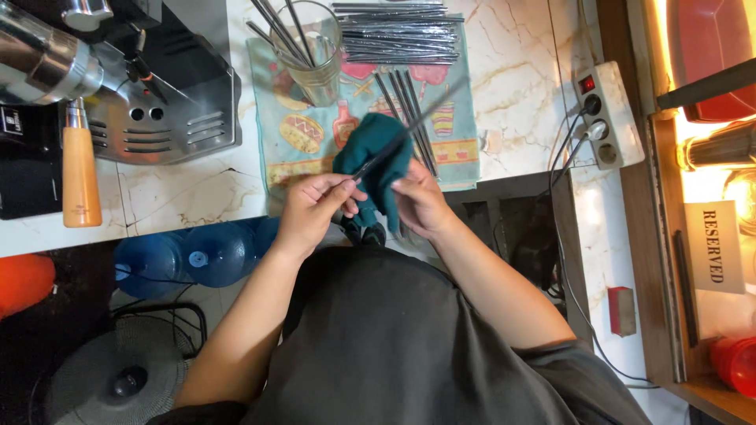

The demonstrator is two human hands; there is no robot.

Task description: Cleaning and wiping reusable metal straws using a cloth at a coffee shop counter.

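My left hand (pixel 313 208) pinches the near end of a thin dark metal straw (pixel 429 110) that slants up to the right. My right hand (pixel 421 203) grips a dark green cloth (pixel 376 157) wrapped around the straw's middle. Both hands hover at the counter's front edge over a patterned towel (pixel 303 134). On that towel stand a glass tumbler (pixel 315 55) with several straws in it, a row of straws (pixel 402 31) lying flat at the back, and a few loose straws (pixel 398 94) beside the cloth.
An espresso machine (pixel 157 86) with a wooden-handled portafilter (pixel 79 169) stands at the left. A power strip (pixel 606 114) with plugs lies on the marble counter (pixel 520 71) at right. Blue water jugs (pixel 189 256) and a fan (pixel 118 378) sit below the counter. A shelf at right holds a white sign (pixel 715 244).
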